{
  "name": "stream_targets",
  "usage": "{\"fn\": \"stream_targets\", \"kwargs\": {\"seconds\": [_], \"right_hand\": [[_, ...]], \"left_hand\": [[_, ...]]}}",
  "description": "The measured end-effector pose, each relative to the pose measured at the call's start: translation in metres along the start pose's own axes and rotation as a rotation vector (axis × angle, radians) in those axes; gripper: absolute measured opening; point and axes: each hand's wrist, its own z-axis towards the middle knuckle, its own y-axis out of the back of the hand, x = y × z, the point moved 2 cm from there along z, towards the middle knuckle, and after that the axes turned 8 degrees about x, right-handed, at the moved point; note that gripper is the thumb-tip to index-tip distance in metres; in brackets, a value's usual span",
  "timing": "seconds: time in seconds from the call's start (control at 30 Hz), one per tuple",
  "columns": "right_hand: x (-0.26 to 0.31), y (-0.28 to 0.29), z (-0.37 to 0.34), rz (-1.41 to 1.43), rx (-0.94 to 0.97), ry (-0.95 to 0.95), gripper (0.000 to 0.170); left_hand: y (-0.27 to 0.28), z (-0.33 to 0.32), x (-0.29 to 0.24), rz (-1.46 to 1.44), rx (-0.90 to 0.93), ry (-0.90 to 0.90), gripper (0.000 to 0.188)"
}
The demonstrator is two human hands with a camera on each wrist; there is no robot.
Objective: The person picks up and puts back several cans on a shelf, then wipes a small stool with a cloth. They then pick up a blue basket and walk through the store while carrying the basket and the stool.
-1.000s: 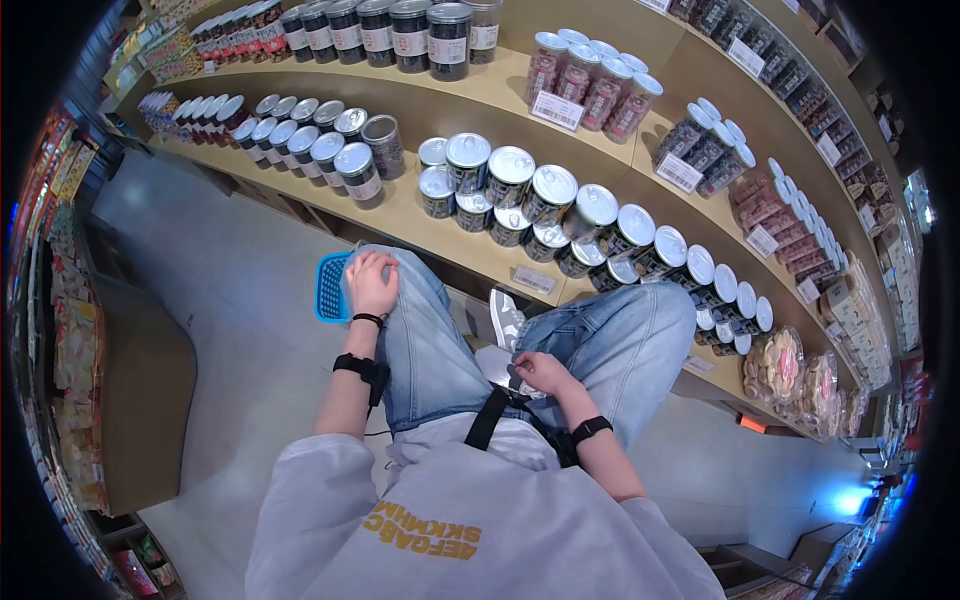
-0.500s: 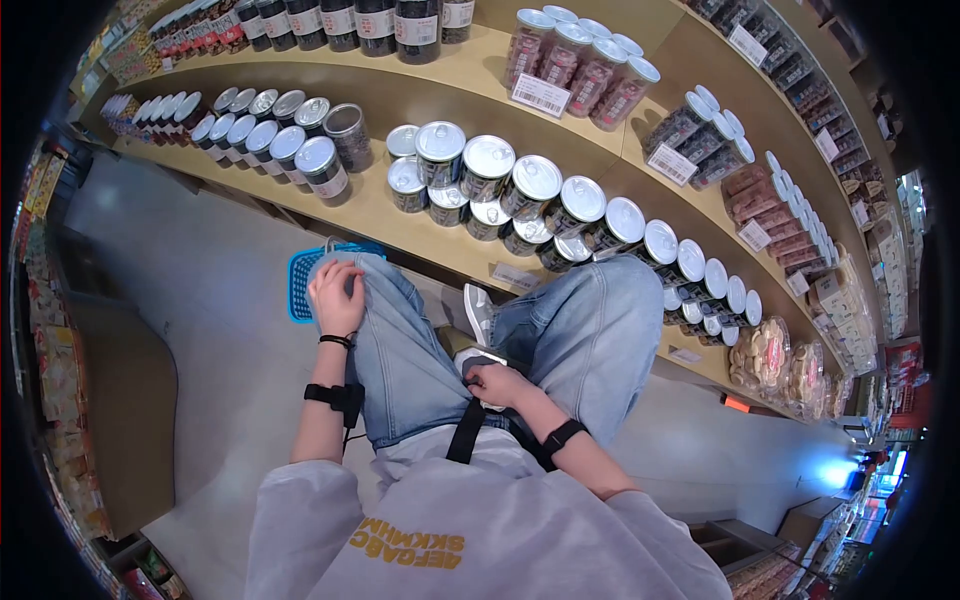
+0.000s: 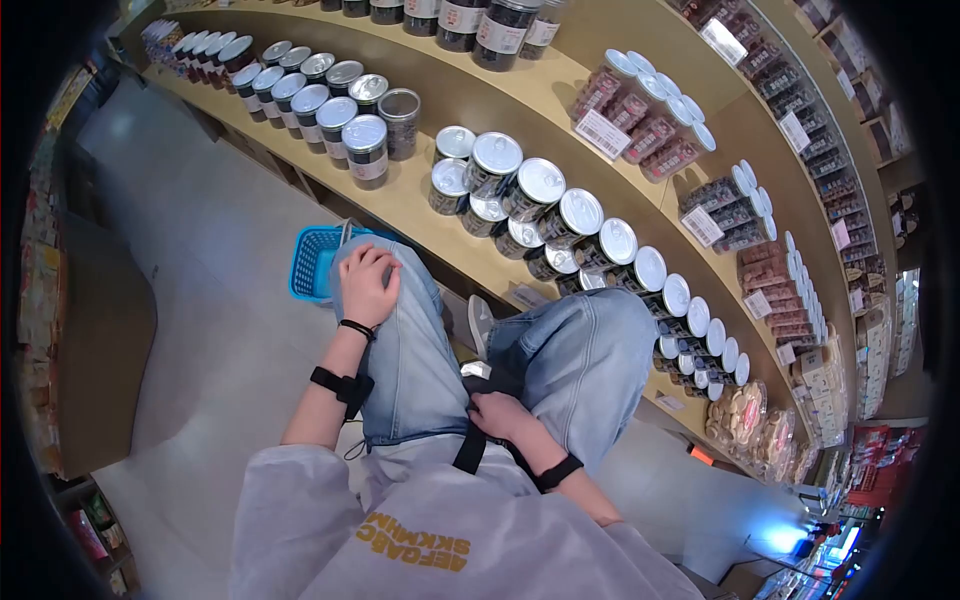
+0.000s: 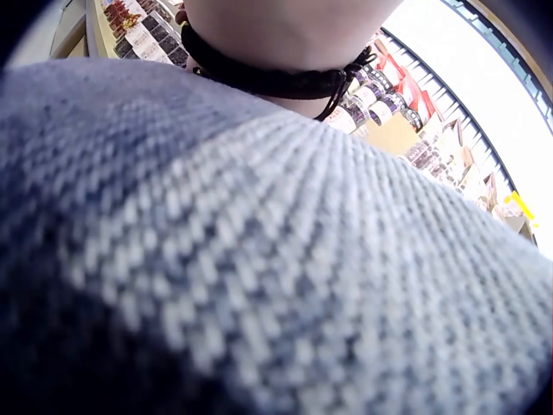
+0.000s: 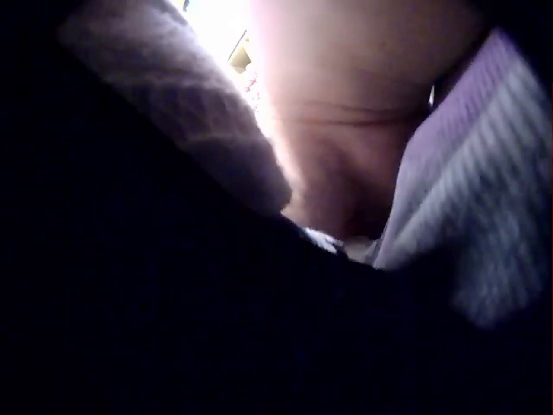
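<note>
The left knee and the left hand (image 3: 369, 283) resting on it cover one side of the blue basket (image 3: 302, 268), which sits just beyond the knee and near the shelf (image 3: 402, 180). The left grip is slack, holding nothing, its fingers bent lightly over the jeans (image 3: 405, 370). The right hand (image 3: 505, 416) lies low in the lap against a dark pouch (image 3: 495, 378) and a black strap (image 3: 470, 447); its fingers are tucked from sight, so whether that grip is clasping anything I cannot tell. The right knee blocks part of the lower row of cans (image 3: 495, 165), and a shoe (image 3: 481, 322) shows between the legs. Left of the cans stand dark jars (image 3: 365, 150); above sit pink tubs (image 3: 645, 115) behind a white price tag (image 3: 602, 133). A brown display unit (image 3: 110, 350) borders the grey floor (image 3: 220, 260) on the left. The basket is perforated, with a grey handle; the cans are squat cylinders, stacked two high, with shiny silver pull-tab lids. The tubs are clear and tall. Coarse blue-and-white denim weave fills most of the left wrist view, below a black cord bracelet (image 4: 268, 82); the right wrist view is mostly dark and blurred.
</note>
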Motion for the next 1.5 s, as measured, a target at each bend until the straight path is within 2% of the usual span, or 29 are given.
{"fn": "stream_targets", "kwargs": {"seconds": [0.17, 0.27, 0.7, 0.77, 0.87, 0.93, 1.13, 1.23, 1.33, 1.47, 1.5], "right_hand": [[0.034, 0.013, -0.007, -0.038, -0.029, 0.115, 0.028], [0.047, 0.017, -0.001, -0.123, 0.017, 0.102, 0.030], [0.066, 0.032, 0.037, -0.257, 0.132, 0.335, 0.030], [0.075, 0.041, 0.040, -0.347, 0.234, 0.346, 0.032], [0.072, 0.048, 0.051, -0.332, 0.328, 0.457, 0.038], [0.081, 0.054, 0.049, -0.378, 0.400, 0.475, 0.042], [0.081, 0.057, 0.068, -0.378, 0.429, 0.740, 0.044], [0.078, 0.054, 0.077, -0.328, 0.444, 0.794, 0.044], [0.076, 0.051, 0.078, -0.312, 0.458, 0.814, 0.042], [0.072, 0.051, 0.074, -0.263, 0.469, 0.829, 0.039], [0.068, 0.051, 0.075, -0.245, 0.390, 0.874, 0.036]], "left_hand": [[0.010, -0.007, 0.005, -0.004, -0.055, -0.006, 0.007], [0.014, -0.009, 0.011, -0.025, -0.025, 0.030, 0.006], [0.030, -0.033, 0.038, -0.010, -0.022, 0.186, 0.007], [0.031, -0.035, 0.037, 0.005, -0.029, 0.177, 0.008], [0.033, -0.039, 0.038, 0.036, -0.047, 0.181, 0.008], [0.034, -0.043, 0.037, 0.068, -0.022, 0.203, 0.009], [0.035, -0.054, 0.027, 0.167, -0.037, 0.255, 0.012], [0.036, -0.061, 0.020, 0.173, 0.015, 0.257, 0.020], [0.034, -0.065, 0.004, 0.174, 0.163, 0.185, 0.031], [0.033, -0.072, -0.014, 0.192, 0.162, 0.145, 0.032], [0.032, -0.073, -0.019, 0.181, 0.175, 0.130, 0.033]]}}
